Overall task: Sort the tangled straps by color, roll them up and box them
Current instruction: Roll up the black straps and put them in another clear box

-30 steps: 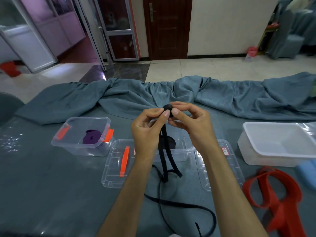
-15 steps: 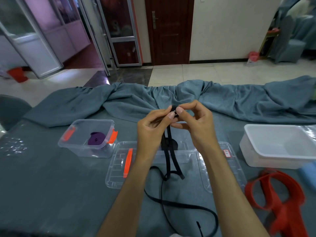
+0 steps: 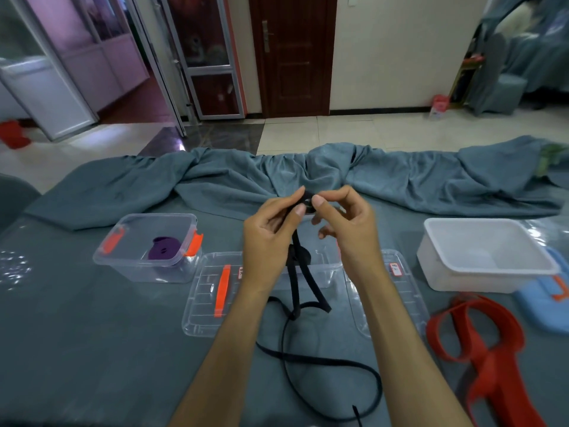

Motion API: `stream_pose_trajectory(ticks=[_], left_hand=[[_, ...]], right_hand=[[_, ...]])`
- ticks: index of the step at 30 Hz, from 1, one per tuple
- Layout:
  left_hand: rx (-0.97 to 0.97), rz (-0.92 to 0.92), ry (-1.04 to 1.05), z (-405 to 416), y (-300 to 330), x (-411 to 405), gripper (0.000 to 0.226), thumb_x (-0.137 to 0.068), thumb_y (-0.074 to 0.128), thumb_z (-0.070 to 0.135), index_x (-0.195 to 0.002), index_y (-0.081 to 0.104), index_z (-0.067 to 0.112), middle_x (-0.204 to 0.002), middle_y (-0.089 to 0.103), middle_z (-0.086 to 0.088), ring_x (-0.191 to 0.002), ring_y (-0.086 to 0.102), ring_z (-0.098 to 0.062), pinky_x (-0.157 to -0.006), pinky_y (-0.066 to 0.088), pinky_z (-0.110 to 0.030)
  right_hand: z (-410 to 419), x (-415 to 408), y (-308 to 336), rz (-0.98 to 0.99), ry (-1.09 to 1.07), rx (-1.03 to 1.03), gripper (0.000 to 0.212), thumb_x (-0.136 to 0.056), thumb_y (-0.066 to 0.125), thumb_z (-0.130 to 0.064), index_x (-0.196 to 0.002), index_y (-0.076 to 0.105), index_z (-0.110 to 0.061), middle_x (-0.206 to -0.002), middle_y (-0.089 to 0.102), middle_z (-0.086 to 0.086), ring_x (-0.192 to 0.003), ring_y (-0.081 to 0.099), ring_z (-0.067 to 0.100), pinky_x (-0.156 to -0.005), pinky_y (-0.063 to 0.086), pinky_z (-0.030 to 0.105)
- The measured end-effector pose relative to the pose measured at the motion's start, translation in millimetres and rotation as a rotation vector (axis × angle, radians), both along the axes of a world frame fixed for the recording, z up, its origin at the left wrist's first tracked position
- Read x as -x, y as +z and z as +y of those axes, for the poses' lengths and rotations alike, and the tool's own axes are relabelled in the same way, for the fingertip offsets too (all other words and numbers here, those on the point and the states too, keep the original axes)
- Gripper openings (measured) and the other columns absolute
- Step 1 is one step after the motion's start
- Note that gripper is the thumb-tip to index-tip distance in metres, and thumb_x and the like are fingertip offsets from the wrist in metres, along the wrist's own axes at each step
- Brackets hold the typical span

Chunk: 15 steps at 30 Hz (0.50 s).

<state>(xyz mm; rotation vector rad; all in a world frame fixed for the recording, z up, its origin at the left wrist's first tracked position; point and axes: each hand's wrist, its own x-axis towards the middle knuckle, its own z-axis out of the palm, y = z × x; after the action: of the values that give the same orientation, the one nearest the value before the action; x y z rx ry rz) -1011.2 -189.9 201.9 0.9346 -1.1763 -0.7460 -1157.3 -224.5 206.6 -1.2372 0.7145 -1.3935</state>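
Observation:
Both hands are raised above the table's middle, pinching the small rolled end of a black strap [image 3: 295, 282]. My left hand [image 3: 268, 235] holds it from the left, my right hand [image 3: 348, 223] from the right with thumb on the roll. The strap's loose length hangs down and loops over the table toward me. A rolled purple strap [image 3: 163, 249] lies in a clear box [image 3: 129, 266] at the left. A clear box [image 3: 326, 269] sits behind my hands, mostly hidden. A red strap [image 3: 489, 349] lies tangled at the right.
Two clear lids lie flat: one with an orange handle [image 3: 209, 297] at the left, another [image 3: 406, 291] under my right forearm. A white tub [image 3: 486, 257] stands at the right with a blue lid [image 3: 548, 306] beside it. Bunched grey-blue cloth [image 3: 400, 180] runs along the far edge.
My hands have kept turning the black roll between the fingers. The hanging strap has shifted slightly. The view has drifted a little.

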Motion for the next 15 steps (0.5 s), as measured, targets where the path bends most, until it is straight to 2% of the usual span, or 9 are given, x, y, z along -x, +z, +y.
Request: stream_pose_trajectory(ticks=[3,5,7,9,11,15], left_hand=[[0.016,-0.015,0.041,2.6,1.0,1.3,0.030,-0.099,0.074,0.015,-0.129,0.070,0.021,-0.123,0.075,-0.002,-0.120,0.071,-0.019,-0.102,0.056,-0.029],[0.032,0.041,0.077,4.7,4.2,3.1,0.027,-0.096,0.079,0.016,-0.120,0.068,0.023,-0.116,0.077,-0.003,-0.114,0.074,-0.020,-0.097,0.057,-0.026],[0.070,0.074,0.098,6.5,7.3,5.1,0.019,-0.093,0.081,0.014,-0.108,0.073,0.022,-0.107,0.079,-0.003,-0.106,0.077,-0.020,-0.091,0.059,-0.024],[0.100,0.092,0.115,7.1,8.5,5.5,0.015,-0.092,0.081,0.010,-0.103,0.077,0.020,-0.103,0.080,-0.002,-0.102,0.078,-0.020,-0.089,0.059,-0.024],[0.101,0.099,0.132,7.2,7.7,5.4,0.014,-0.093,0.080,0.011,-0.104,0.079,0.019,-0.103,0.080,-0.002,-0.102,0.077,-0.020,-0.090,0.059,-0.024],[0.072,0.173,0.149,11.4,2.4,10.6,0.020,-0.094,0.080,0.017,-0.114,0.075,0.022,-0.110,0.079,-0.005,-0.110,0.076,-0.021,-0.091,0.059,-0.025]], right_hand=[[4.2,4.5,0.0,0.025,-0.058,0.032,0.009,-0.087,0.086,-0.023,-0.088,0.077,-0.023,-0.098,0.080,0.004,-0.093,0.078,0.020,-0.072,0.061,0.026],[6.5,5.2,1.1,-0.005,-0.062,0.059,0.010,-0.086,0.087,-0.019,-0.090,0.078,-0.021,-0.099,0.080,0.009,-0.097,0.078,0.027,-0.078,0.064,0.034],[8.1,5.8,2.8,-0.016,-0.045,0.090,0.016,-0.089,0.084,-0.014,-0.102,0.077,-0.019,-0.100,0.079,0.010,-0.097,0.078,0.030,-0.084,0.065,0.042],[9.9,5.7,2.4,-0.015,0.007,0.100,0.021,-0.093,0.080,-0.009,-0.112,0.075,-0.014,-0.103,0.079,0.009,-0.100,0.078,0.028,-0.086,0.064,0.041],[12.2,4.7,1.9,0.004,0.057,0.076,0.017,-0.094,0.079,-0.008,-0.109,0.073,-0.006,-0.106,0.079,0.011,-0.103,0.077,0.028,-0.083,0.064,0.037],[13.1,2.0,1.1,0.126,0.001,0.082,0.023,-0.087,0.086,-0.011,-0.095,0.069,0.002,-0.096,0.078,0.013,-0.093,0.077,0.022,-0.068,0.061,0.027]])
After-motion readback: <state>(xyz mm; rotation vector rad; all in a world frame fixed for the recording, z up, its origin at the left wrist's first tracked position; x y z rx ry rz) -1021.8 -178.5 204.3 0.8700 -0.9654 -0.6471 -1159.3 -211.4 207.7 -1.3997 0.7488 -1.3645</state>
